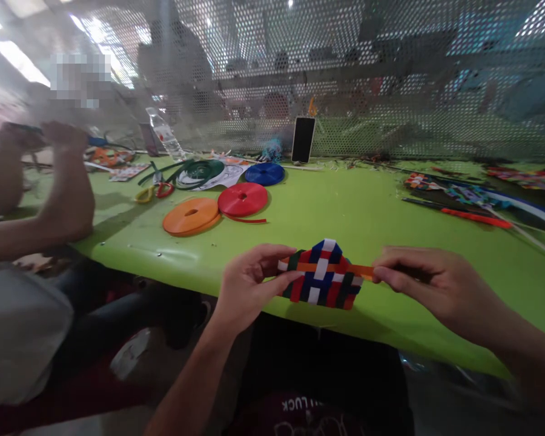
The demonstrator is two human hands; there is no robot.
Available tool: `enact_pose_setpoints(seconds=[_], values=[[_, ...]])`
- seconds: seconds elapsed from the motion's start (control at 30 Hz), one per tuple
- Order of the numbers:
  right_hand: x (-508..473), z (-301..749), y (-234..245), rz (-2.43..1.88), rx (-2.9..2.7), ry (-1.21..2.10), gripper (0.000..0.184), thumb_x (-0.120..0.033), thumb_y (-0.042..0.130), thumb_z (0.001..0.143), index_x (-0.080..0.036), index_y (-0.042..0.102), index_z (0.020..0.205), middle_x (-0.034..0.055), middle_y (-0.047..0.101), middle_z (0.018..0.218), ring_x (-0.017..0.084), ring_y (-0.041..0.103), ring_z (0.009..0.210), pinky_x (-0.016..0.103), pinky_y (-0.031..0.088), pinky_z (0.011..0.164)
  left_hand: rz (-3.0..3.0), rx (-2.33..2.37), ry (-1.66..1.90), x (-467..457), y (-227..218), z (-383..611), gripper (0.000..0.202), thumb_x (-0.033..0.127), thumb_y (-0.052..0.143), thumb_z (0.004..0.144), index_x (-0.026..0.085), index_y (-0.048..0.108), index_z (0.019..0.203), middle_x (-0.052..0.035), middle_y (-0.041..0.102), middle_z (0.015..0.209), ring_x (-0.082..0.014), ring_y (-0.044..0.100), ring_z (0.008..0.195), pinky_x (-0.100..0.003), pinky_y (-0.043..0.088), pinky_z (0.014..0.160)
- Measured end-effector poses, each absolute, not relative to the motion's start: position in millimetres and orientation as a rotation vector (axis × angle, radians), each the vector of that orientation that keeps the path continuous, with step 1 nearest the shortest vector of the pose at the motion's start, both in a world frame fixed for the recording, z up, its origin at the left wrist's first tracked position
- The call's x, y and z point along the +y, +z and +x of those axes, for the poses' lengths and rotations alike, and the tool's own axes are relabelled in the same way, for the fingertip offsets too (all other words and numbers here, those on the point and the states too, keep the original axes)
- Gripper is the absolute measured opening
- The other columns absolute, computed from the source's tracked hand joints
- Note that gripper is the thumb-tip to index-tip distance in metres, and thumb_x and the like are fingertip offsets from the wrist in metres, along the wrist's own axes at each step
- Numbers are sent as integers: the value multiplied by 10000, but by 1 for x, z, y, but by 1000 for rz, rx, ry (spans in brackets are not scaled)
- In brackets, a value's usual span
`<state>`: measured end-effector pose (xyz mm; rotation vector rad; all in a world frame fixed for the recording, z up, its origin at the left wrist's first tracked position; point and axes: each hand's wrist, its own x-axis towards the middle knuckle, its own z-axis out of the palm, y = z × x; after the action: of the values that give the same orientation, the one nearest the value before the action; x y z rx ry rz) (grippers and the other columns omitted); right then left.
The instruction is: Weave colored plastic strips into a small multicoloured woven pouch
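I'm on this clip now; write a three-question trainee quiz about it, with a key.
1. Which hand pinches the orange strip where it sticks out past the woven piece?
2. True or false: on the green table, the blue roll lies farther back than the orange roll.
3. Which roll lies between the blue and orange ones? a) a white roll b) the red roll c) a black roll

Key: 1. The right hand. 2. True. 3. b.

Head cam's looking fwd & down from the wearer's head, facing over the green tabletop (336,206) toward the mesh screen (354,133) on the far side; it's viewing L fingers (277,250) & R fingers (393,278) from close up, w/ the screen standing farther off.
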<state>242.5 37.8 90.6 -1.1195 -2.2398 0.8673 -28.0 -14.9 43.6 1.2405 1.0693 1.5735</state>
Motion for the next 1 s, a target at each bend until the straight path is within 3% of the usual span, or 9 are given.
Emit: enact_pose_setpoints(seconds=[0.27, 0.4, 0.57, 0.8, 1.0], values=[[38, 238, 86, -1077, -2218, 893, 346, -510, 550, 962, -236, 706, 817, 48, 685, 759, 208, 615, 683, 320, 473, 601, 1130, 1125, 1616, -19, 49, -18, 255, 84, 835, 718, 210, 766, 930, 24, 781, 771, -118, 750, 705, -194, 656, 667], [39, 230, 86, -902, -2334, 573, 261, -344, 535, 998, -208, 669, 821, 17, 618, 688, 147, 533, 589, 277, 416, 551, 1164, 1159, 1606, -17, 45, -17, 250, 117, 839, 728, 213, 757, 944, 25, 780, 767, -128, 751, 693, -215, 665, 647], [44, 225, 79, -694, -2454, 201, 205, -242, 503, 1008, -174, 661, 897, 52, 638, 793, 159, 576, 690, 295, 441, 640, 1193, 1121, 1603, -12, 37, -16, 244, 168, 859, 726, 208, 744, 937, 2, 797, 823, -155, 771, 756, -249, 680, 693], [50, 238, 77, -927, -2385, 618, 316, -386, 497, 1027, -207, 601, 788, 3, 570, 690, 142, 533, 624, 271, 427, 599, 1143, 1113, 1615, -8, 23, -20, 217, 206, 844, 742, 209, 750, 937, -11, 792, 796, -170, 771, 730, -264, 680, 648], [42, 238, 88, -909, -2457, 534, 314, -382, 492, 1016, -208, 622, 790, 13, 592, 673, 149, 530, 595, 285, 418, 584, 1158, 1137, 1614, -11, 21, -19, 225, 231, 859, 740, 203, 756, 938, -14, 787, 797, -164, 766, 730, -258, 677, 668]])
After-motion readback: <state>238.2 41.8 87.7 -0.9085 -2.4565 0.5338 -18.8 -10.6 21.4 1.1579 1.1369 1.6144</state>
